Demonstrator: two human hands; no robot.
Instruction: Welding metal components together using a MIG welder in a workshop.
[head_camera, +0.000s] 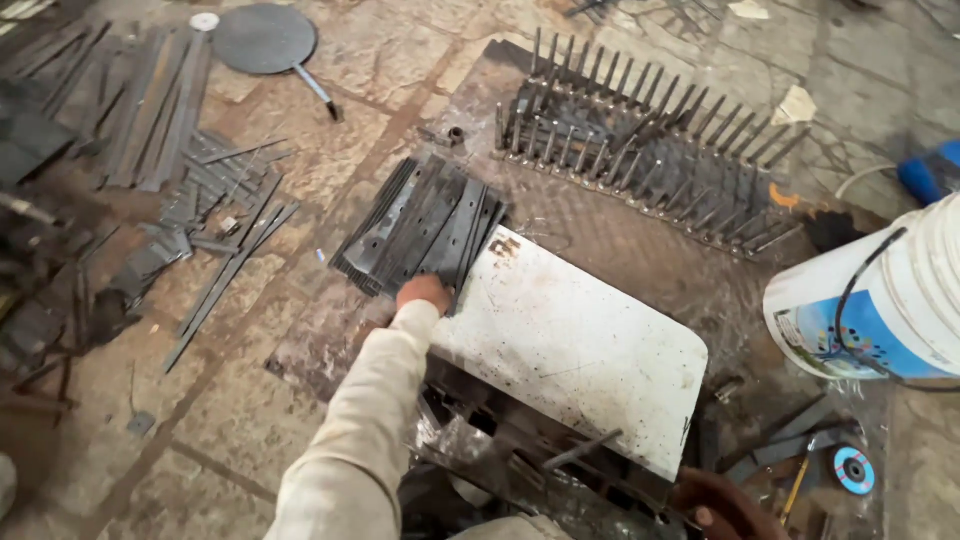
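Your left hand (422, 293) is stretched forward at the end of a pale sleeve and rests on the near end of the stack of flat steel strips (425, 225), fingers curled over the strip ends. Whether they actually clamp a strip cannot be told from this view. The stack lies on the dark steel floor plate (620, 250), touching the far left corner of the white metal sheet (570, 345).

Your right hand (718, 503) sits low at the bottom edge of the view, beside the near right corner of the white sheet. Only part of it shows, so you cannot tell whether it is open or closed.

Progress, as judged from the layout: one batch of strips is gathered and fanned into a neat stack, while many more lie loose on the stone floor to the left (215, 215). The sorting therefore looks partly done.

Materials and shapes:
- Strips: dark, thin, long rectangles with small punched holes (dull mill-scale finish).
- White sheet: rounded corners, scratched and rust-spotted paint.
- Pin rack (640, 140): rows of upright steel rods welded to a base, beyond the stack.
- White plastic bucket (880, 300): smooth, lying tilted at right, with a dark wire handle.
- Grinding disc (853, 468): small, round, blue-centred, near the right hand.
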